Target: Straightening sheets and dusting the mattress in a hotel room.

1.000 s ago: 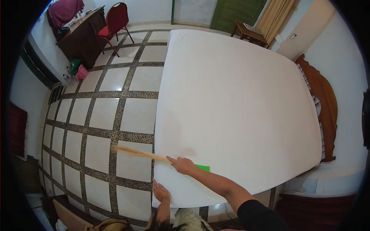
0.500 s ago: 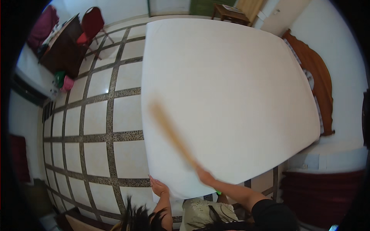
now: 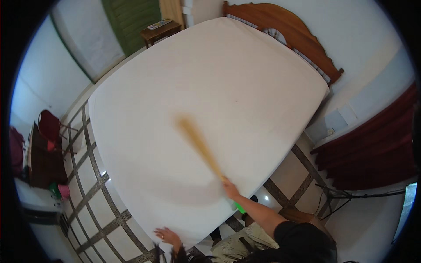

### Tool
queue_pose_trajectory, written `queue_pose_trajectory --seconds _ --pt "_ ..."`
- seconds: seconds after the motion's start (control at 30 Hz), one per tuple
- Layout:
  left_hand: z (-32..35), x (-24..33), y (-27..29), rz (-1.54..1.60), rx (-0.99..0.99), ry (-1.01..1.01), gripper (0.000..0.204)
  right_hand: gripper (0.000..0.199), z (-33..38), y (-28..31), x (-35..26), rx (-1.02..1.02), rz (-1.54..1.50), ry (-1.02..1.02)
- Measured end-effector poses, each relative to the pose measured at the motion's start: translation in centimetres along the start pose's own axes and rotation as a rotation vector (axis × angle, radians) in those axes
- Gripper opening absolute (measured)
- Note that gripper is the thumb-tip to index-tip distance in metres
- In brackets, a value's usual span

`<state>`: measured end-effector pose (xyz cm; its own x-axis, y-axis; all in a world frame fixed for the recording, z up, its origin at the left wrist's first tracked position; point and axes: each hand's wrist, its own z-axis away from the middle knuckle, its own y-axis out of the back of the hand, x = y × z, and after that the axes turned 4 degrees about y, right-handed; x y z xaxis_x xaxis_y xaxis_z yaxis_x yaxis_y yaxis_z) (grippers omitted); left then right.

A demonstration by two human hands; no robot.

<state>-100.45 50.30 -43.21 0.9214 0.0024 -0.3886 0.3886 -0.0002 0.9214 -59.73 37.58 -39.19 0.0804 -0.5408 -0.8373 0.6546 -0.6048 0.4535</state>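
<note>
While the right hand (image 3: 230, 189) is clamped on the stick (image 3: 199, 147), blurred over the bed's (image 3: 219, 79) near corner, the open left hand (image 3: 165, 236) rests at the near edge; sweep flat, probably evenly

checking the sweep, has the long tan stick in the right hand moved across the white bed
Yes: the long tan stick, held by the right hand, has swung from the white bed's floor-side edge up over its middle.

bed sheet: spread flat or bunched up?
Spread flat. The white sheet covers the whole mattress up to the wooden headboard, with no folds or bunching visible. The stick over it is motion-blurred.
</note>
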Motion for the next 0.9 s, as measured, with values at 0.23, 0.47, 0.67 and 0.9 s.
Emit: queue_pose_trajectory --seconds 0.23,0.47,0.67,0.9 --pt "4.9 20.0 16.8 0.654 -0.304 -0.126 0.062 0.037 2.7 23.1 10.1 0.759 -0.179 -0.501" --pt "11.1 36.6 26.9 0.687 -0.509 -0.374 0.063 0.044 -0.4 25.6 5.0 0.061 -0.024 -0.080" --pt "14.1 45.0 28.9 0.628 -0.576 -0.415 0.066 0.038 -5.5 34.8 13.0 0.235 0.099 0.154" --pt "15.3 55.5 31.5 0.448 -0.425 -0.235 0.067 0.027 -15.8 54.6 14.6 0.902 -0.326 -0.361"
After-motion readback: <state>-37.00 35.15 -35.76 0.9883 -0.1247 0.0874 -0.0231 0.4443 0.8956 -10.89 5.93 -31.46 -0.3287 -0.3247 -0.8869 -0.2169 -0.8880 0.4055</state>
